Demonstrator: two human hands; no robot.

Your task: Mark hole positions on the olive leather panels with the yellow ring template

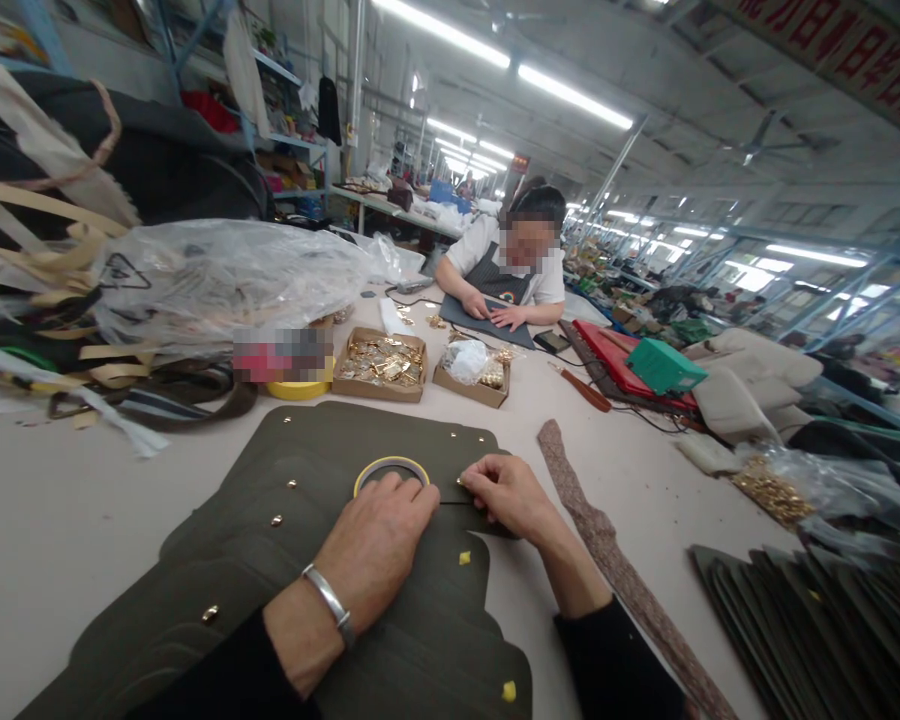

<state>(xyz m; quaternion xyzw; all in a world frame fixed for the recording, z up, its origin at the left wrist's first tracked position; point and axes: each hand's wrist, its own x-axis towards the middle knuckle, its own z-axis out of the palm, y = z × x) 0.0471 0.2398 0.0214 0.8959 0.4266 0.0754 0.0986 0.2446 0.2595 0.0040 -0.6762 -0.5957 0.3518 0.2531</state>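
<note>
Your left hand (379,535) curls over a smooth, yellow-rimmed tape roll (391,462) lying on matte olive panels (232,510), their rounded edges overlapping like scallops; how firmly it grips, you can't tell from here. Your right hand (511,495) pinches a tiny, shiny gold-toned fitting (461,482) near the upper panel's right edge. Beside your right forearm runs a crinkled, brown patterned strip (596,530); a shallow cardboard box (379,393) beyond holds glossy metal pieces (382,360).
</note>
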